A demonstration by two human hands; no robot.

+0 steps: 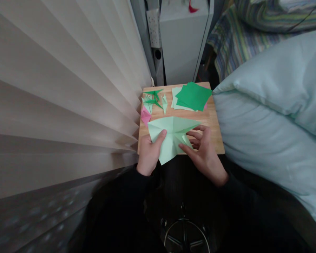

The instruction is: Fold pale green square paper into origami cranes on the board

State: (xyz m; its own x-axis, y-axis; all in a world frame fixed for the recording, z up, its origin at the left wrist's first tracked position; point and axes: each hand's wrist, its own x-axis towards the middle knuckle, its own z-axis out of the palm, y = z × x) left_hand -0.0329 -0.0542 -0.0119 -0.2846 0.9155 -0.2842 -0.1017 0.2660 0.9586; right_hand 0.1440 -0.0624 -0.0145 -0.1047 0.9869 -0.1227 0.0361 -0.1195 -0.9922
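A creased sheet of light green paper [171,135] is held above the near part of a small wooden table [213,130]. My left hand [150,151] grips its left side, thumb on top and the other fingers hidden underneath. At the paper's right side is my right hand [205,154], its thumb and fingers closed on the lower right flap. Behind the paper, at the table's far left, lie dark green folded pieces [155,101], a small light green folded piece [164,103] and a pink folded piece [145,115].
Dark green sheets [195,96] lie over light green sheets [174,102] at the far right of the table. A pleated curtain [94,77] borders the left, pale bedding [268,105] the right. Beyond stands a white cabinet [183,45].
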